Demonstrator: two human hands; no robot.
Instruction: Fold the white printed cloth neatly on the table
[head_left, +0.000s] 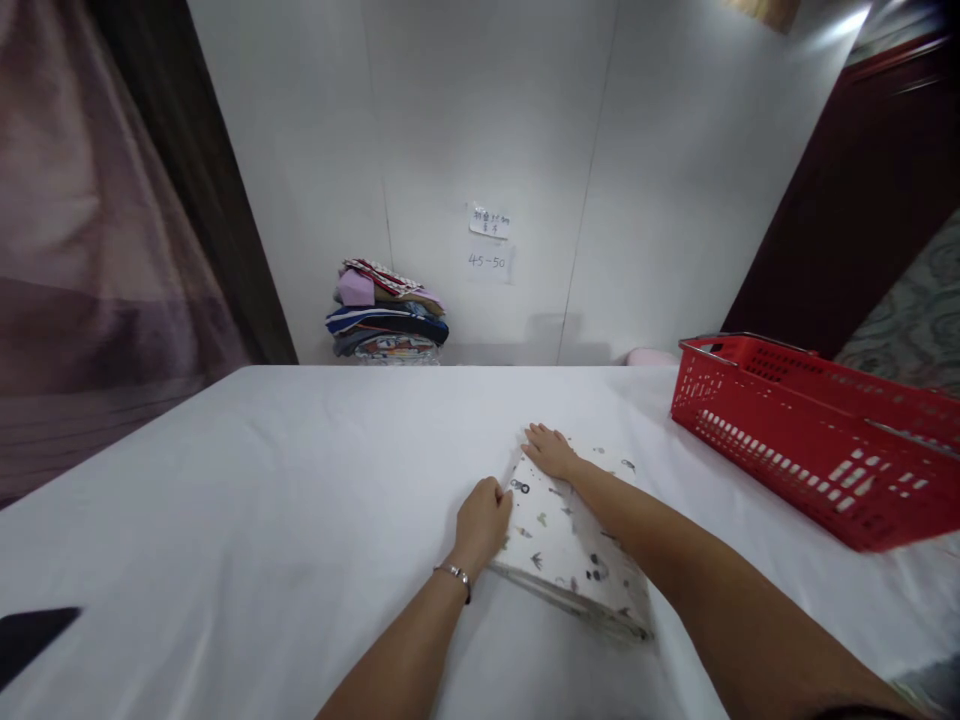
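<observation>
A white cloth [562, 545] with small printed figures lies folded into a thick rectangle on the white-covered table [300, 480]. My left hand [482, 522], a bracelet on its wrist, is closed at the cloth's left edge, its fingers curled against the side; whatever they pinch there is hidden. Flat on the far left corner of the cloth rests my right hand [550, 450], fingers stretched out. My right forearm crosses over the cloth's right side and covers part of it.
A red plastic basket [810, 440] with metal handles stands on the right. Behind the table's far edge, a stack of folded clothes [390, 310] sits against the wall. Two paper notes [489, 222] are stuck on the wall. A dark flat object [34, 635] lies at the near left.
</observation>
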